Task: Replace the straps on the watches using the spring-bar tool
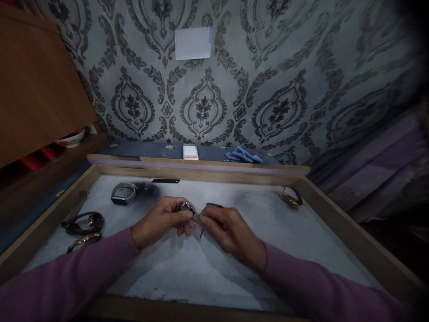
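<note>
My left hand (167,219) is closed around a wristwatch (186,206) with a round metal case, held above the white board of a wood-rimmed tray. Close against the watch, my right hand (231,226) pinches a small, thin, shiny metal piece (197,216); its kind is hidden by the fingers. A narrow dark strip (201,233) shows just below the right fingertips, and I cannot tell what it belongs to. Behind the right hand lies a dark flat object (214,205), partly covered.
A grey-banded smartwatch (123,195) lies back left; two dark-strapped watches (96,221) lie left. At the far right is a gold watch (291,199). A black strip (166,181) lies near the wooden rim (201,164). Beyond it are a blue cloth (244,154) and a small box (190,152).
</note>
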{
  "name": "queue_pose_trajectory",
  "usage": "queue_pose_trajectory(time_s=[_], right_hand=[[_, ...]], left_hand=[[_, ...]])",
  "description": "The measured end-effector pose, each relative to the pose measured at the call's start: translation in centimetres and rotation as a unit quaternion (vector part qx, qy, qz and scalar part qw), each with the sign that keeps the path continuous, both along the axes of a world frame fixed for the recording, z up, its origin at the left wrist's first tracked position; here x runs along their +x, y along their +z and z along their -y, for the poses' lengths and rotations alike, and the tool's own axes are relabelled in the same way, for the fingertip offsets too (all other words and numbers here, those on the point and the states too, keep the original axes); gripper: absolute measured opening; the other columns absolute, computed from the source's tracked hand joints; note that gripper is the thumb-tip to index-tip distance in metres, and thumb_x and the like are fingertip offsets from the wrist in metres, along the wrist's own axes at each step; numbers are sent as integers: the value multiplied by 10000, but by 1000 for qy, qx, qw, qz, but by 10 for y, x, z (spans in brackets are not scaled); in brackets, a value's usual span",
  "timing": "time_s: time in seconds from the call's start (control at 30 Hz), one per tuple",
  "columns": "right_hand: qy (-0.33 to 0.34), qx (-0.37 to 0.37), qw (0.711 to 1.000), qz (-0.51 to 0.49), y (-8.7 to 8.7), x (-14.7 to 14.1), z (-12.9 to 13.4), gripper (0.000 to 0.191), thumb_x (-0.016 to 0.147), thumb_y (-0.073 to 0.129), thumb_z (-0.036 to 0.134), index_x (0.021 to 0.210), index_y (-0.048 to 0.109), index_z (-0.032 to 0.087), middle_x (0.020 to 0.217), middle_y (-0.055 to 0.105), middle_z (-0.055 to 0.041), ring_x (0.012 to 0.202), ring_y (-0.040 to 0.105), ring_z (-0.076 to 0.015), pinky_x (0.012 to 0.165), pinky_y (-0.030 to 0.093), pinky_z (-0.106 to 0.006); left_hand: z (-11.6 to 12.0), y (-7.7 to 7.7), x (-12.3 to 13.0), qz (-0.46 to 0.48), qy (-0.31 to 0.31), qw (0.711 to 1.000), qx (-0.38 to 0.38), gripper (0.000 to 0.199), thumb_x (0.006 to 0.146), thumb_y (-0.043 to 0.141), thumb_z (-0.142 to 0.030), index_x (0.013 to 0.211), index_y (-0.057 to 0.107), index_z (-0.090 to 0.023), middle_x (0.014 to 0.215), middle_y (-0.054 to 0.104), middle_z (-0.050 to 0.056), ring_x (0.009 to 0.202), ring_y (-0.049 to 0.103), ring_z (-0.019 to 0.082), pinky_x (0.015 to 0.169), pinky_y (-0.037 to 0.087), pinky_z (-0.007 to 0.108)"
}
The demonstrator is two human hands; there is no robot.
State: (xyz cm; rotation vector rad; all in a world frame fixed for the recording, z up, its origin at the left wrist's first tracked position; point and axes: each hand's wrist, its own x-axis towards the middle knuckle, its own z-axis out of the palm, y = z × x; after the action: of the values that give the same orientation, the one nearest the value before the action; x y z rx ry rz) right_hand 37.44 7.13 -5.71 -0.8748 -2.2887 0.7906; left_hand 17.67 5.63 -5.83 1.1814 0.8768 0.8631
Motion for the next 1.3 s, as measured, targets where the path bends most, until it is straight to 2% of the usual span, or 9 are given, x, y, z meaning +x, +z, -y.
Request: queue_pose_trajectory(time_s=[0.13, 0.23, 0.3, 0.47, 0.53, 0.67, 0.83, 1.1, 1.3], right_hand=[[4, 48, 998, 34, 0, 2, 1, 329, 974, 413, 295, 706, 559, 170, 606, 530, 3, 530, 481, -103, 544, 320, -225], [3, 51, 997, 52, -1, 2, 2, 354, 986, 380, 312, 699, 535, 175, 580, 515, 5, 524, 486, -111, 547, 306, -236], [-2, 16, 999, 50, -2, 1, 2, 372, 983, 373, 349, 697, 533, 175, 583, 504, 5, 524, 474, -113, 546, 310, -239], [5, -148, 988, -44, -4, -1, -4, 476, 919, 412, 554, 689, 553, 161, 633, 519, -18, 605, 485, -139, 552, 368, -235], [10, -160, 986, -50, -4, -1, -5, 513, 909, 403, 595, 687, 554, 158, 624, 509, -16, 597, 476, -138, 541, 366, -236], [10, -60, 998, 6, -3, 2, -3, 481, 972, 348, 496, 691, 559, 168, 588, 505, 0, 549, 478, -125, 542, 348, -242], [19, 57, 997, 43, -8, 6, -5, 470, 1015, 271, 433, 730, 551, 186, 623, 579, -19, 566, 549, -135, 572, 369, -256], [30, 74, 996, 32, -12, 6, -12, 485, 1019, 256, 439, 718, 535, 179, 618, 575, -25, 552, 538, -126, 547, 366, -245], [28, 87, 996, 20, -9, 6, -12, 483, 1015, 275, 441, 747, 569, 166, 627, 580, -25, 551, 509, -123, 547, 369, -245]], left_hand=[[0, -2, 1, 5, 1, 1000, -2, 291, 746, 727, -390, 726, 621, -120, 650, 663, 30, 502, 592, 96, 448, 392, 183], [0, -5, 4, 11, 3, 1000, -9, 333, 721, 735, -431, 710, 608, -124, 638, 657, 33, 469, 580, 99, 416, 375, 183], [0, -7, 6, 10, 4, 1000, -5, 355, 714, 733, -454, 698, 594, -127, 628, 652, 36, 459, 577, 103, 418, 382, 190], [-2, -8, 8, 2, 19, 999, 45, 357, 737, 706, -464, 696, 592, -128, 602, 630, 29, 446, 559, 102, 415, 383, 190], [-1, -9, 8, -1, 25, 998, 53, 336, 750, 693, -447, 698, 594, -130, 593, 623, 24, 441, 549, 98, 413, 380, 187], [-1, -16, 11, 3, 30, 999, 43, 342, 739, 692, -456, 681, 574, -140, 590, 618, 24, 427, 549, 102, 393, 355, 184], [-3, -22, 15, 25, 38, 999, 28, 412, 703, 698, -528, 668, 564, -139, 576, 609, 31, 414, 536, 105, 383, 332, 194], [-3, -14, 17, 16, 41, 999, 5, 535, 690, 675, -662, 730, 560, -141, 618, 616, 26, 462, 557, 105, 410, 339, 191], [-6, -20, 11, 34, 19, 999, -5, 551, 704, 694, -651, 864, 586, -135, 666, 665, 49, 518, 624, 136, 420, 353, 190]])
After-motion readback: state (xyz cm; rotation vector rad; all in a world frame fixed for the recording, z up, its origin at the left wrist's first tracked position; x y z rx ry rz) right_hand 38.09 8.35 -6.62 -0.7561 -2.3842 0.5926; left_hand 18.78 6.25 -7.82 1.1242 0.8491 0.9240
